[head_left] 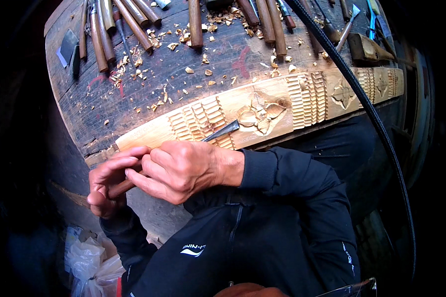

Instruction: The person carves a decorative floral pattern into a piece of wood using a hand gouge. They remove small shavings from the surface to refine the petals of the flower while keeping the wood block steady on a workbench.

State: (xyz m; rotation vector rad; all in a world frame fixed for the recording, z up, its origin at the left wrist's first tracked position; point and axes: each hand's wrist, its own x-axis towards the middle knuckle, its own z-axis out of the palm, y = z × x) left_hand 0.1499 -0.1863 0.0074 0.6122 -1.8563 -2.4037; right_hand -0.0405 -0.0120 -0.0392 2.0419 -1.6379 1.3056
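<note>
Right hand has fingers wrapped round the chisel: stiff, probably light, best held by its wooden handle; left hand fingers curve loosely, grip unclear.

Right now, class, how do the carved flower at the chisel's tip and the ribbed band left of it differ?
The carved flower has broad petals, while the ribbed band has rows of short grooves. The carved flower has uncarved margins; the ribbed band reaches nearly across the board. The chisel ends by the carved flower but passes over the ribbed band. Both are cut into the same pale board.
</note>
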